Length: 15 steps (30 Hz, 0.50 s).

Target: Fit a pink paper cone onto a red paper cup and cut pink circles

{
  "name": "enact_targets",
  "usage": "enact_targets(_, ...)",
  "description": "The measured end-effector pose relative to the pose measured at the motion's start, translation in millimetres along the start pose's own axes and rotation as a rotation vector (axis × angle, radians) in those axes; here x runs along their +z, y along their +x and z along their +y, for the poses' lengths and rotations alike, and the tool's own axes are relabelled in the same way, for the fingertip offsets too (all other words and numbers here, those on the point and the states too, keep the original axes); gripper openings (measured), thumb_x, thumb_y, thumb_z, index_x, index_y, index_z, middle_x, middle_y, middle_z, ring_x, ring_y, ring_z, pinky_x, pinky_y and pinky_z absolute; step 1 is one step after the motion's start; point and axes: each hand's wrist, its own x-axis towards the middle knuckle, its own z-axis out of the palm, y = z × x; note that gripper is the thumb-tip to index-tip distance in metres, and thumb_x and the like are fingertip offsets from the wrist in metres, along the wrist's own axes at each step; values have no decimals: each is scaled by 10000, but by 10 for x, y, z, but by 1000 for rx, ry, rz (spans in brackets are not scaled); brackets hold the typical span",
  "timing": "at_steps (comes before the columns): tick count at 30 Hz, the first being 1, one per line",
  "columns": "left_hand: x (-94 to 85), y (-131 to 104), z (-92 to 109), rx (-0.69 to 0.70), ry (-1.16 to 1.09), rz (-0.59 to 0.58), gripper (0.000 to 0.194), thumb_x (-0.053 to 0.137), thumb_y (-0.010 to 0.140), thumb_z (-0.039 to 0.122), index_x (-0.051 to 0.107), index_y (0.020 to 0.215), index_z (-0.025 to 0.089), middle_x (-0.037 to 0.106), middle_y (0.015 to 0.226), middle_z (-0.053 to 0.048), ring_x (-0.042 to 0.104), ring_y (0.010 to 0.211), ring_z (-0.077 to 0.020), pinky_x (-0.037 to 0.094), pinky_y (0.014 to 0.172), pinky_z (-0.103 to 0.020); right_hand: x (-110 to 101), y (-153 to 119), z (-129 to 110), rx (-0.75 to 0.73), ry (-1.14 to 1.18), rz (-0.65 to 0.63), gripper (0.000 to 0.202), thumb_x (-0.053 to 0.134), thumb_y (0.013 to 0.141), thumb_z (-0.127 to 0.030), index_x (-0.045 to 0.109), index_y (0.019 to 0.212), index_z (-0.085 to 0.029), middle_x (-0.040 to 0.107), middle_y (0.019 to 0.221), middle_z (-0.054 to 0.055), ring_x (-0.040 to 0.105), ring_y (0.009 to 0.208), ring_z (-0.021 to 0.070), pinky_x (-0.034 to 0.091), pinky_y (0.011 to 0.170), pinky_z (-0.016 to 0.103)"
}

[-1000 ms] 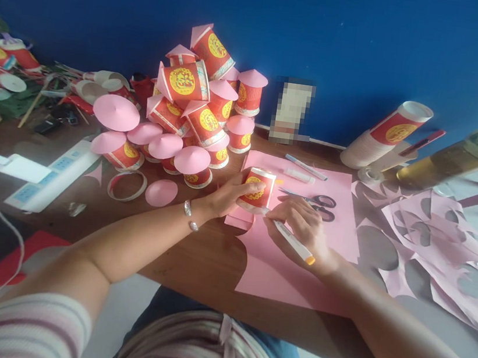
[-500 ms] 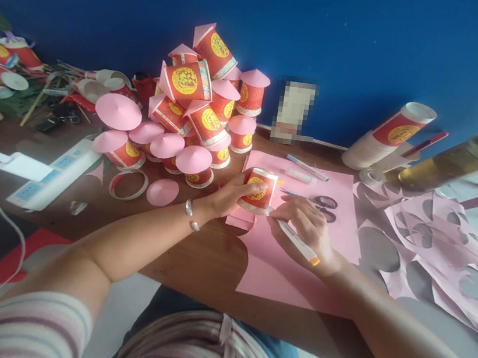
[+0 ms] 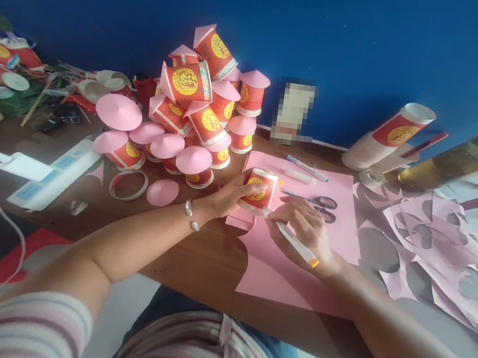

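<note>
A red paper cup (image 3: 266,196) with a yellow round emblem and white rims is gripped by my left hand (image 3: 233,195), thumb across its front. My right hand (image 3: 303,223) is closed around a white marker pen (image 3: 296,245) with an orange end. The pen's tip is at the lower white rim of the cup. Under both hands lies a large pink paper sheet (image 3: 283,276). On it, just beyond my right hand, rest black-handled scissors (image 3: 326,202), a white capped pen or tube (image 3: 301,176) and a blue-ended marker (image 3: 307,167).
Red cups with pink paper cones (image 3: 185,81) are piled at the back left. A power strip (image 3: 57,173) with a charger lies left. Right are pink paper scraps (image 3: 430,228), a cup stack (image 3: 392,134), a tape roll (image 3: 372,177) and a bottle of yellowish liquid (image 3: 448,159).
My right hand and the marker have shifted very slightly to the left along the cup's lower rim. The cup and my left hand look unmoved.
</note>
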Motion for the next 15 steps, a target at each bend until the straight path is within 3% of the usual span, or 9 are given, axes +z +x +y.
enact_targets(15, 15, -17, 38, -54, 14, 7, 412, 798, 822, 410, 624, 1097, 158, 666, 952, -42, 664, 920, -193, 593, 826, -338, -24, 46, -18, 10, -30, 20, 205, 665, 875, -51, 588, 896, -240, 670, 698, -28, 676, 640, 171, 624, 743, 369)
